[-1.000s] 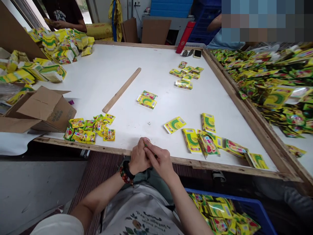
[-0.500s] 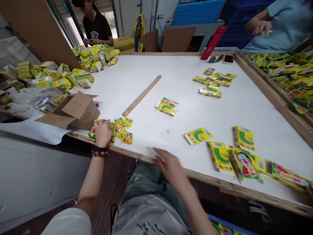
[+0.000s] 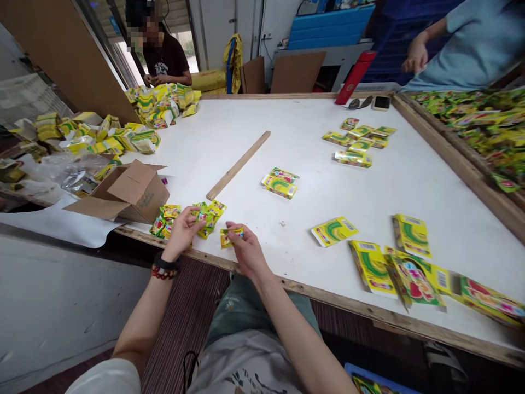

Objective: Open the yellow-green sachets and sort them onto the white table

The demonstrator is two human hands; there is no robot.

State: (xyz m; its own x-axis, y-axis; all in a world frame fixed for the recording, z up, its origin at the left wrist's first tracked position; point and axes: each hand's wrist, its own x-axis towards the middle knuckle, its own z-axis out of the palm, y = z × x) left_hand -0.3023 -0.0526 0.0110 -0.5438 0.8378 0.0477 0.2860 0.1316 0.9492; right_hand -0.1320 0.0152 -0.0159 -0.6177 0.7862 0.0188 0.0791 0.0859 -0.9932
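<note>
My left hand (image 3: 184, 230) is at the table's near edge, its fingers curled and its thumb against a small green-and-yellow packet (image 3: 204, 218). More such packets (image 3: 163, 224) lie in a loose group to its left, partly hidden by the hand. Just to the right, my right hand (image 3: 248, 251) pinches a small yellow packet (image 3: 226, 238) between thumb and fingers, close above the tabletop. Another packet (image 3: 217, 208) lies beyond the two hands.
An open cardboard box (image 3: 150, 200) stands left of my hands. A wooden strip (image 3: 240, 164) crosses the white table (image 3: 303, 123). Yellow-green printed boxes (image 3: 334, 231) lie to the right. Heaps of flat boxes (image 3: 139, 139) are at the left; two people work at the far side.
My left hand has moved slightly right, off the left packets. My right hand has come left and forward from the table edge and taken hold of a yellow packet.
</note>
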